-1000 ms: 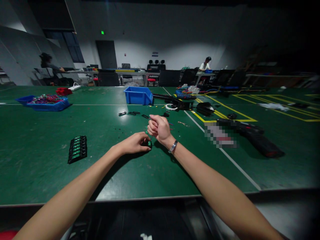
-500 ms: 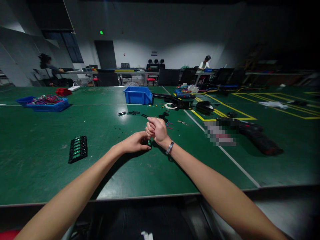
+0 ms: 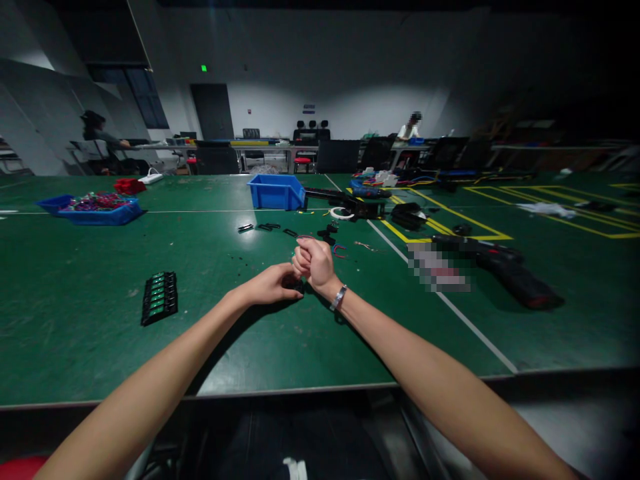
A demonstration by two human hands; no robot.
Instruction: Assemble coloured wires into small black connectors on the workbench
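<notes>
My left hand (image 3: 273, 283) curls around a small black part (image 3: 296, 285) just above the green table, thumb and fingers closed on it. Most of that part is covered by the fingers. My right hand (image 3: 315, 261), with a bracelet at the wrist, is closed in a fist against the left fingertips. What it grips is hidden, though a speck of green shows beside its fingers. To the left lies a row of black pieces with green boards (image 3: 160, 297). Beyond my hands rest black oblong frames (image 3: 290, 233) and small black parts (image 3: 327, 233).
A blue bin (image 3: 277, 192) stands behind my hands. Blue trays (image 3: 103, 212) with coloured wires sit at the far left. On the right lies a black power tool (image 3: 505, 267); a roll of white tape (image 3: 341, 213) is farther back. Two people sit at distant tables.
The green on the part in my left hand is now mostly out of sight. Both hands stay nearly in place, and the view has shifted slightly.
</notes>
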